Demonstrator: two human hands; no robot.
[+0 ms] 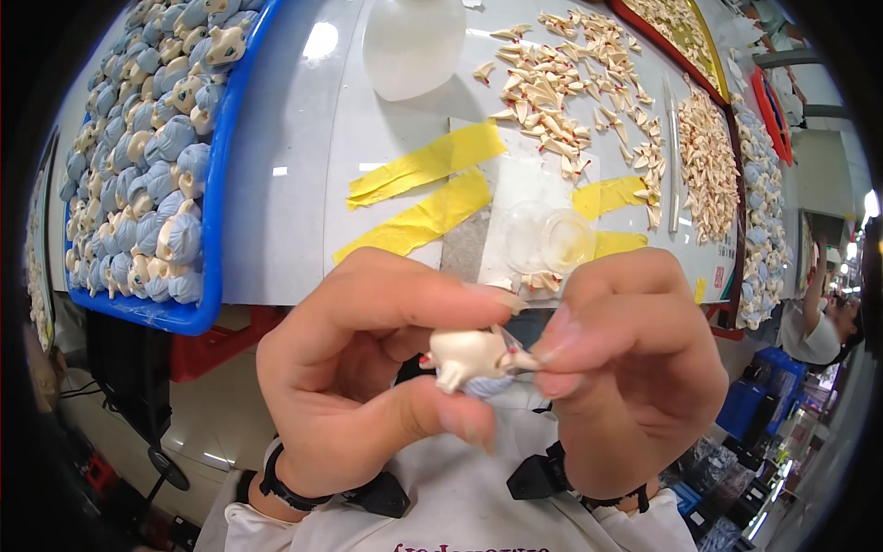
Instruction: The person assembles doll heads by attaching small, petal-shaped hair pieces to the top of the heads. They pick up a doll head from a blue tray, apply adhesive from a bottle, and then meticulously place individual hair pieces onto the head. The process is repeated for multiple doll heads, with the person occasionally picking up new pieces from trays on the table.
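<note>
Between the thumb and fingers of my left hand (340, 368) is a small cream doll head (467, 354) with pale blue hair, tilted so the hair faces down. My right hand (635, 359) is closed in a pinch on a small pointed ear-like piece (522, 360), which meets the right side of the head. Red shows where the two meet, and another red spot sits at the head's left side. My fingertips partly cover the join. Just beyond my hands, a clear round dish (552, 237) stands on the table, with a few loose pointed pieces (538, 280) near it.
A blue tray (213, 184) full of doll heads stands at the left. Many cream pointed pieces (552, 83) lie scattered at the far right, beside a red-edged tray (644, 32). Yellow tape strips (428, 166) and a whitish translucent container (414, 46) are on the table (285, 184).
</note>
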